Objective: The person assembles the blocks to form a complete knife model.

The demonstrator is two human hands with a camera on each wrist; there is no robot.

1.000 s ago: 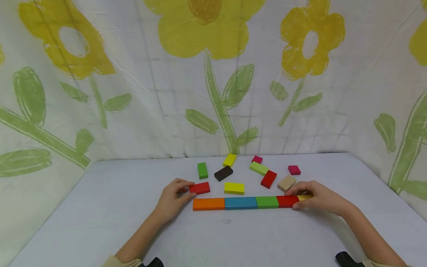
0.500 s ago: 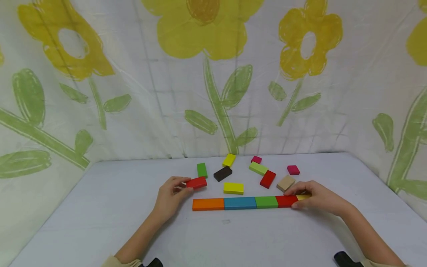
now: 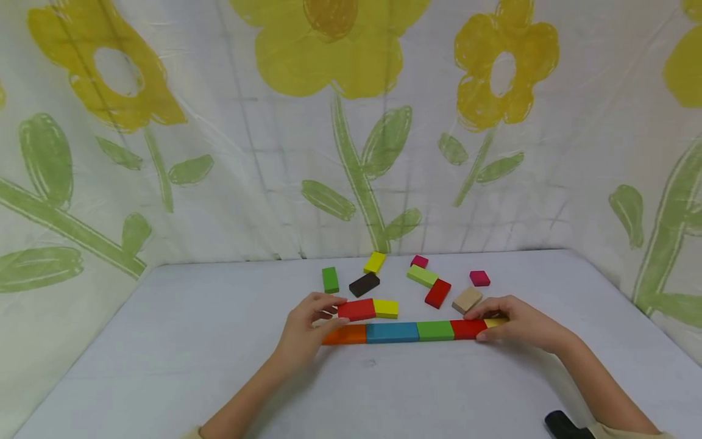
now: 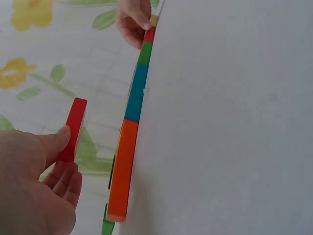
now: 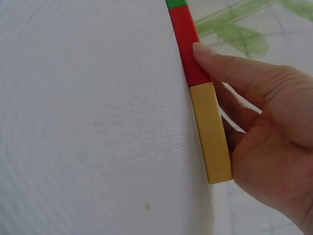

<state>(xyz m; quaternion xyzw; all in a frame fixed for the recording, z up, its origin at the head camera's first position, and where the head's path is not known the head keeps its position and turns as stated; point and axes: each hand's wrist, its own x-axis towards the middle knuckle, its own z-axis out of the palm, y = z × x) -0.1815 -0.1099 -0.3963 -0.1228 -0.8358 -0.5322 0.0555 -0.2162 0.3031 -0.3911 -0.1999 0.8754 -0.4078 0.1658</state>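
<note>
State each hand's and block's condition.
Left hand, pinching the held red block
Held red block, raised
Right hand, gripping the row's red block
Block row, laid end to end
Front yellow, partly hidden
Loose green, lying
Dark, lying
Lime, lying
Loose red, lying
Tan, lying
Rear yellow, lying
Left pink, lying
Right pink, lying

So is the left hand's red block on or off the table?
Off: the left hand pinches the red block, backdrop showing between it and the table.
</note>
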